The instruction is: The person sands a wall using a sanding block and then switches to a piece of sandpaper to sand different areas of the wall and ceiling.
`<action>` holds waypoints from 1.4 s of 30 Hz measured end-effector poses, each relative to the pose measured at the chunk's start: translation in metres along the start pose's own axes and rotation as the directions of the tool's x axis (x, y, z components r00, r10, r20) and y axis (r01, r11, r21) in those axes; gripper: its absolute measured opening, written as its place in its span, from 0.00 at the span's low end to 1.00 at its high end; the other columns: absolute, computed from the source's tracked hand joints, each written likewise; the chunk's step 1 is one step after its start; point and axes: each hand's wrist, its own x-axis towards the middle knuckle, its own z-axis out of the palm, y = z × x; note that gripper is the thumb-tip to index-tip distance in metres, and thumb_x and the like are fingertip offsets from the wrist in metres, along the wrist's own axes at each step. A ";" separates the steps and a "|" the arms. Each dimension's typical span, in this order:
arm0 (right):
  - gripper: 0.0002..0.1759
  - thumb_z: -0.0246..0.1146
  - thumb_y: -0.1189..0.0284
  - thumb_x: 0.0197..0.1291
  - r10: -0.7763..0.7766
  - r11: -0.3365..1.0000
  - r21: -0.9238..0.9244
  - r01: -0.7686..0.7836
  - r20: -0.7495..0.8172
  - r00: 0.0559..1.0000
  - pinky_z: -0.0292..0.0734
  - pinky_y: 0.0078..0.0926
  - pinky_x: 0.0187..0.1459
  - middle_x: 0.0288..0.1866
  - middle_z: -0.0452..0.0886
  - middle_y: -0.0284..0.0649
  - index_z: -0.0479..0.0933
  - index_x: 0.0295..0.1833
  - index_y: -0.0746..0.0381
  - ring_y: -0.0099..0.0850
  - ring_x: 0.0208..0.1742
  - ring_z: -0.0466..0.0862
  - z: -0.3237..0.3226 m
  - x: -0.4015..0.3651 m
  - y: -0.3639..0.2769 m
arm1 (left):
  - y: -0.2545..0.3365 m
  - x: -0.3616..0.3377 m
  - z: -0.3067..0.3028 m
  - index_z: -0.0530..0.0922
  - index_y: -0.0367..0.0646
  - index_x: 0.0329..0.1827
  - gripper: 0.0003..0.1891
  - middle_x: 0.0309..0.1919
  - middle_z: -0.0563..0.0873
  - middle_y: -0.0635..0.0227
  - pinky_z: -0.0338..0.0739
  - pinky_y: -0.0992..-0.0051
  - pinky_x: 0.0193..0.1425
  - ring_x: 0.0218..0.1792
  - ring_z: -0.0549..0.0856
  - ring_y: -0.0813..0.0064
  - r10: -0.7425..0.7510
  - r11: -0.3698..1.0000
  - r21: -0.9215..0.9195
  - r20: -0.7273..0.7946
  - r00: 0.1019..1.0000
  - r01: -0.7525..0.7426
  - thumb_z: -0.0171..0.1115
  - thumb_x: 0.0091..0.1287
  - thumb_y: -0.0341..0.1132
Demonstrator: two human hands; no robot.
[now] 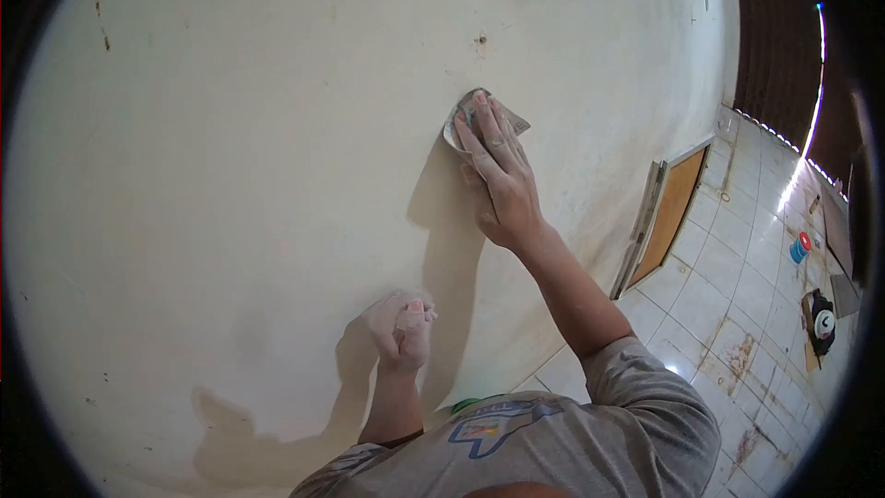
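Apparently mid-rub, the right hand [502,175] holds a curled grey paper sheet [519,123] against the cream painted wall [258,148], well above its lower edge; the left hand [401,326] is clenched, contents unclear. Another stroke calls for even pressure.

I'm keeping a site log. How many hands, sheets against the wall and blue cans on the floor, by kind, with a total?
Hands: 2, left hand and right hand
Sheet: 1
Blue can: 1
Total: 4
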 end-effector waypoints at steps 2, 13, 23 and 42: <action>0.33 0.56 0.80 0.67 0.021 0.996 0.084 -0.020 -0.008 1.000 0.56 0.54 0.81 0.84 0.63 0.57 0.68 0.78 0.68 0.57 0.85 0.60 0.004 0.000 -0.003 | 0.001 -0.004 -0.001 0.81 0.35 0.26 0.20 0.20 0.84 0.61 0.76 0.72 0.29 0.22 0.83 0.71 -0.024 0.999 0.041 -0.007 1.000 0.024 0.54 0.75 0.37; 0.33 0.60 0.78 0.63 0.052 0.994 0.092 -0.053 0.010 0.999 0.62 0.54 0.79 0.80 0.69 0.56 0.73 0.75 0.68 0.58 0.82 0.66 0.039 -0.107 -0.019 | -0.008 -0.008 -0.012 0.82 0.38 0.28 0.07 0.22 0.85 0.60 0.78 0.68 0.30 0.22 0.85 0.61 0.040 0.977 0.204 0.101 0.994 -0.060 0.65 0.66 0.27; 0.32 0.58 0.82 0.64 0.075 0.986 0.150 -0.067 -0.050 0.996 0.61 0.52 0.79 0.81 0.68 0.56 0.71 0.76 0.69 0.57 0.83 0.65 0.018 -0.053 -0.012 | -0.010 -0.011 -0.010 0.81 0.38 0.28 0.07 0.20 0.82 0.59 0.76 0.64 0.28 0.21 0.84 0.58 0.061 0.966 0.244 0.088 0.994 -0.081 0.66 0.65 0.28; 0.31 0.60 0.82 0.64 0.072 0.995 0.075 -0.069 -0.034 0.997 0.65 0.50 0.78 0.80 0.71 0.53 0.73 0.74 0.68 0.53 0.81 0.68 0.009 -0.049 -0.011 | 0.005 -0.009 0.001 0.79 0.40 0.21 0.15 0.18 0.81 0.64 0.70 0.68 0.24 0.17 0.79 0.65 0.138 0.958 0.260 -0.045 0.989 -0.122 0.61 0.70 0.33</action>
